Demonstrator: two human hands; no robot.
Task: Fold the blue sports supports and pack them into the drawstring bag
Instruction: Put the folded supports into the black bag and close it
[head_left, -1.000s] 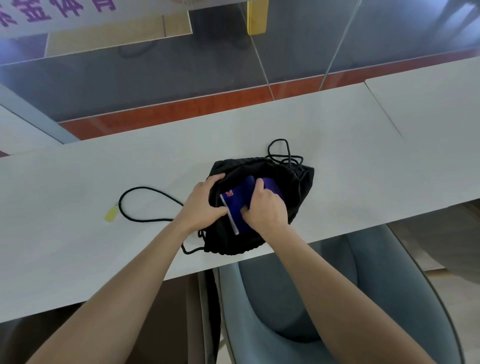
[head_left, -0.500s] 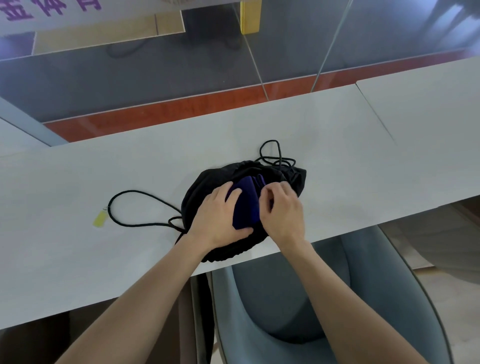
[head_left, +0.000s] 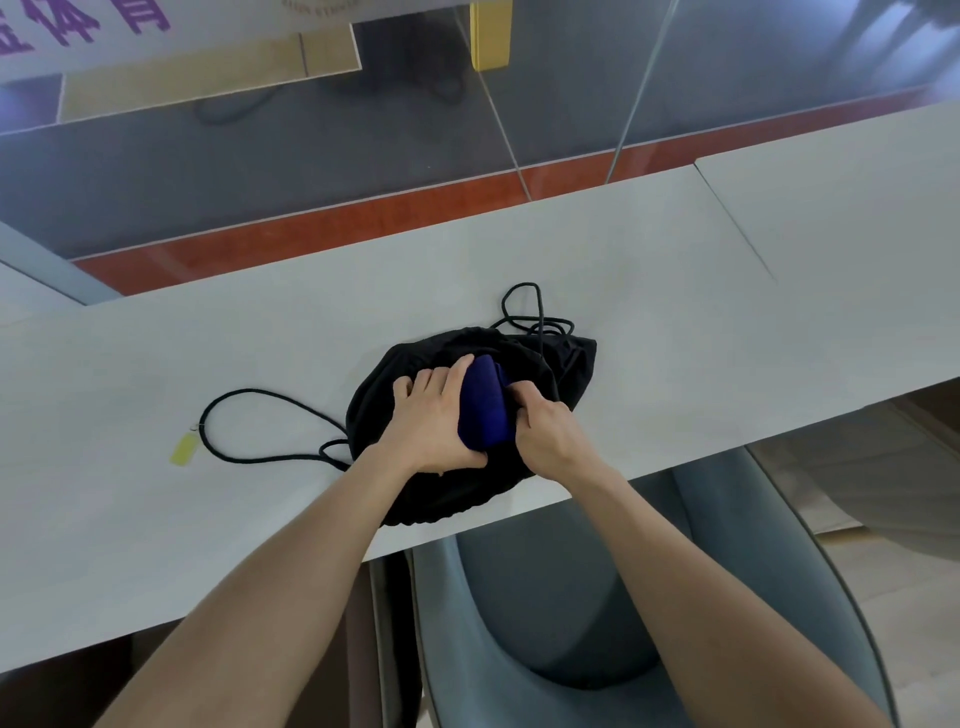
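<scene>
At the far left a small yellow tag (head_left: 184, 449) lies on the counter (head_left: 675, 322), just beside a black cord (head_left: 249, 389). The cord runs in a loose loop to the drawstring bag (head_left: 447, 499). We think the cord is slack because the mouth is kept wide for packing. The bag lies near the front edge of the counter, close to the body, where both arms reach it easily.

The left hand (head_left: 431, 423) rests on the black cloth, its fingers (head_left: 423, 382) a little spread and nearly straight. It seems to hold the cloth down so that the opening stays steady. Just right of them the blue support (head_left: 485, 410) sits in the opening, folded compactly and only partly inside.

The right hand (head_left: 550, 441) grips its right side with curled fingers, whose tips are hidden, probably to push it deeper. Whether another support is already inside, we cannot tell.
</scene>
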